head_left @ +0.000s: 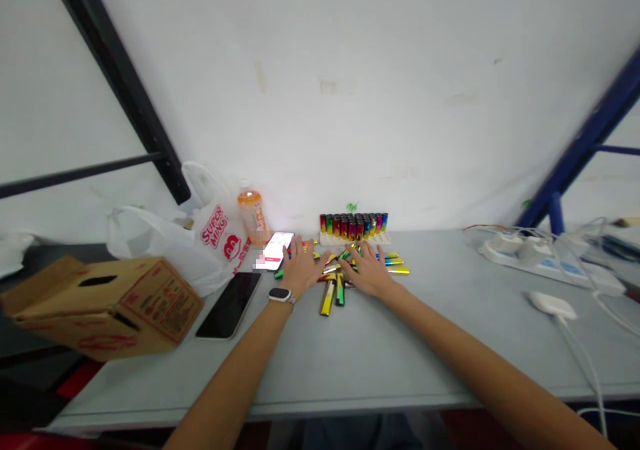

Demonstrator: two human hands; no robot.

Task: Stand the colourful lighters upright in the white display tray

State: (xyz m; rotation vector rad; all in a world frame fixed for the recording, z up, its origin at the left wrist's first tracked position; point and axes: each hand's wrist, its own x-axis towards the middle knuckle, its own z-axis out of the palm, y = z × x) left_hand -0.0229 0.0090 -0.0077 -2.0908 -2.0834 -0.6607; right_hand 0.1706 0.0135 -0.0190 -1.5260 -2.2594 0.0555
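Observation:
A loose pile of shiny multicoloured sticks that look like lighters (340, 289) lies on the grey table, in gold, green, red and silver. My left hand (301, 269) rests over the left side of the pile, fingers spread, and wears a watch (282, 295) on its wrist. Over the right side, my right hand (369, 271) lies with its fingers apart as well. Both palms hide part of the pile. Just behind it, a white rack (330, 240) holds rows of similar coloured pieces (353, 227) upright, with dark tops.
Left of my hands are a lit phone (278, 250), a dark phone (230, 305), an orange-capped bottle (254, 217), a white plastic bag (210, 250) and a cardboard box (150, 303). A power strip (553, 267) and white charger (553, 305) with cables lie right. A wall (350, 123) stands behind.

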